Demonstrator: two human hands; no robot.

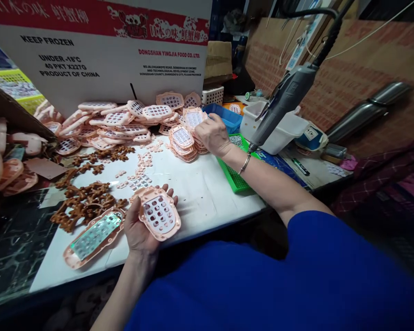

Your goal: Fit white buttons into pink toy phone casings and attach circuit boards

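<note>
My left hand [141,230] holds a pink plastic shell [160,215] from below, its white panel of square holes facing up. My right hand [214,134] is curled at the right edge of a stack of similar shells [182,140]. Its fingertips are partly hidden, so whether they grip anything is unclear. To the left of my left hand lies another pink shell with a green circuit board [96,236] in it. Small pink button pieces [143,163] and a few clear ones [141,181] are scattered beyond the held shell.
Brown plastic parts [89,204] lie at left. More shells [117,119] pile against a printed carton [100,50]. Right of the stack are a green basket [236,181] of small metal pieces, a blue bin [227,117] and a white bin [286,131]. An electric screwdriver [284,103] hangs over my right forearm.
</note>
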